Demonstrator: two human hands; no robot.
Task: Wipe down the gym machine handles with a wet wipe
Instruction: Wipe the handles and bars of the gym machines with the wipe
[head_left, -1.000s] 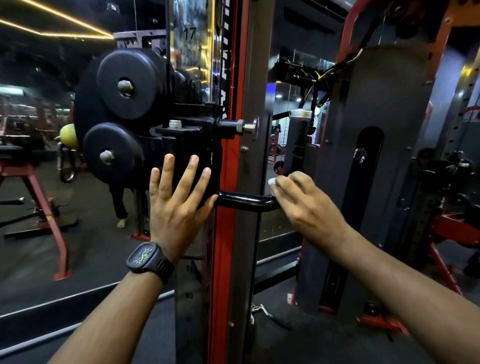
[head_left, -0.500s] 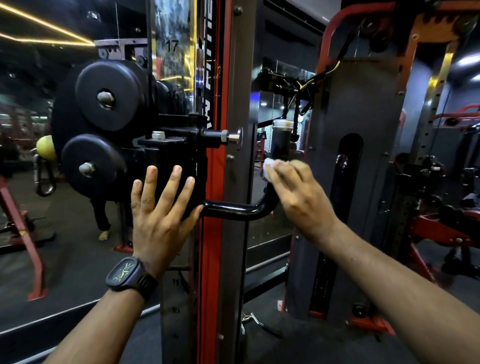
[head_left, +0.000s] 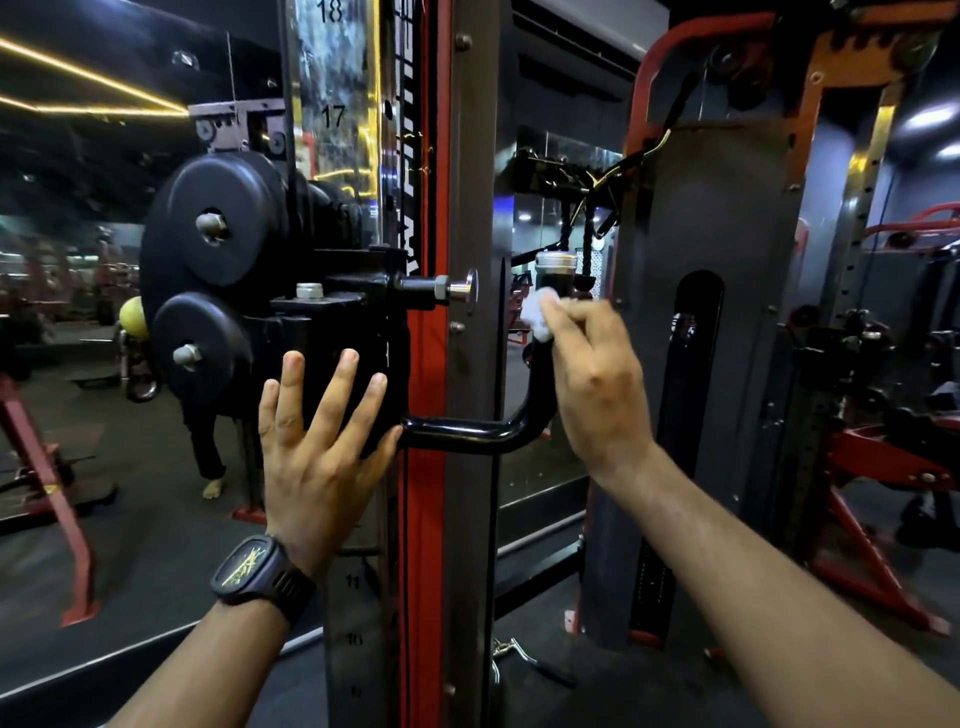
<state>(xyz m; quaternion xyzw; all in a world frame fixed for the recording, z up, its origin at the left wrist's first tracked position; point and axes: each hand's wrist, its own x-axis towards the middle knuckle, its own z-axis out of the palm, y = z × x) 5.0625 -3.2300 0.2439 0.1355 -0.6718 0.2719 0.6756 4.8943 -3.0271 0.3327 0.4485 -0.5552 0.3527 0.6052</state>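
Observation:
A black bent handle (head_left: 467, 431) juts right from the sliding carriage on the red and grey upright (head_left: 447, 519), then curves up to a metal-capped end (head_left: 555, 262). My right hand (head_left: 592, 384) wraps the vertical part of the handle, pressing a white wet wipe (head_left: 537, 314) against it just below the cap. My left hand (head_left: 322, 447) lies flat with fingers spread against the black carriage block (head_left: 332, 338), next to the handle's root. It holds nothing. A dark watch sits on that wrist.
Two black pulley wheels (head_left: 218, 223) sit on the carriage at upper left, with a pop pin (head_left: 457, 288) sticking out right. A grey weight-stack shroud (head_left: 717, 312) stands behind my right hand. Red machine frames (head_left: 883, 457) flank both sides, with mirrors behind.
My right hand has slid the wipe from the horizontal bar, round the bend and up the vertical part toward the cap. The left hand has stayed flat on the carriage.

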